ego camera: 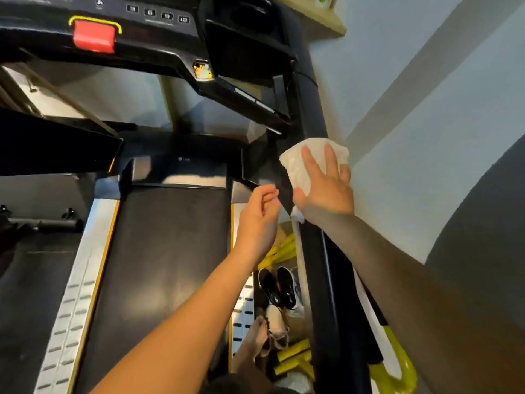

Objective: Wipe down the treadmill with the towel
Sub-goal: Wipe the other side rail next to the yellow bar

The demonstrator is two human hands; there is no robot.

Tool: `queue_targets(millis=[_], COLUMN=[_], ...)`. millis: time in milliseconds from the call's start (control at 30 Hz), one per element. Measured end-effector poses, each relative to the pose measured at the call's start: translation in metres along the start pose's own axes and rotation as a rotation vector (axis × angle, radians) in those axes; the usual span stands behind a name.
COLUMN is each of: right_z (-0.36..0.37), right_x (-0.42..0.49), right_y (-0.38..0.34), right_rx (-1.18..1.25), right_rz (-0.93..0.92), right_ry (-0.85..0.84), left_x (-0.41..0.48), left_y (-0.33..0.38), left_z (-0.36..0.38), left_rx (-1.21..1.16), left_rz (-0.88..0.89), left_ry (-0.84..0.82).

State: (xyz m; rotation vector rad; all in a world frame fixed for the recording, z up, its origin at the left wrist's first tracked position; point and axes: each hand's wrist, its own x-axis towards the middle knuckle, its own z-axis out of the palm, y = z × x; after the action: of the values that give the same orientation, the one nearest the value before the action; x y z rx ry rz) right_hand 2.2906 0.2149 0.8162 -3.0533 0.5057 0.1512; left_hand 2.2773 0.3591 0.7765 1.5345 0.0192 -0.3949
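Pressing the towel [301, 163] flat against the right upright [309, 109] of the treadmill [181, 172], the right hand [326, 191] has its grip apart, fingers spread straight over the cloth. The left hand [258, 220] hovers just beside it, grip loosely curled and holding nothing. A wall [426, 137] stands close behind the upright. On the floor between belt [164, 251] and upright lie black shoes [278, 288], pale shoes [277, 322] and yellow bars [284, 248], with a bare foot [255, 339] beside them. Above, the console [159, 44] carries a red key [93, 38]; its cup holder [250, 15] is too dark to tell any contents.
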Motion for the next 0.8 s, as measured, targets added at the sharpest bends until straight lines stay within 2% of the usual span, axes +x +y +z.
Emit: queue_targets(millis=[100,167,300,367,500,567,633,733,800], right_z=[-0.001,0.005,0.001,-0.009,-0.023,-0.028,-0.035,-0.042,-0.037], right_x=[0.001,-0.02,-0.058,-0.046,-0.007,0.002,0.007,0.006,0.007], right_y=[-0.002,0.015,0.042,0.039,0.015,0.012,0.009,-0.007,-0.023], right_rx=[-0.157,-0.184,-0.121,-0.119,-0.138,-0.314,-0.556,-0.823,-0.999], right_rz=[-0.309,-0.411,-0.475,-0.525,-0.431,-0.476,-0.616,-0.782,-0.83], right_ry=[0.088,0.129,-0.035,-0.03,-0.044,-0.074,-0.13,-0.307,-0.442], left_x=[-0.005,-0.008,-0.019,-0.036,-0.075,-0.094,-0.109,-0.111,-0.107], left_y=[-0.005,-0.009,-0.03,-0.038,-0.045,-0.045,-0.04,-0.04,-0.043], left_z=[-0.013,-0.013,-0.007,0.017,0.06,0.071,0.078,0.085,0.085], left_rx=[0.211,0.299,0.382,0.35,0.271,0.331,0.371,0.365,0.344], left_rz=[0.136,0.197,0.247,0.229,0.139,0.137,0.135,0.097,0.096], left_ry=[-0.051,-0.087,-0.2,-0.272,-0.298,-0.339,-0.307,-0.28,-0.298])
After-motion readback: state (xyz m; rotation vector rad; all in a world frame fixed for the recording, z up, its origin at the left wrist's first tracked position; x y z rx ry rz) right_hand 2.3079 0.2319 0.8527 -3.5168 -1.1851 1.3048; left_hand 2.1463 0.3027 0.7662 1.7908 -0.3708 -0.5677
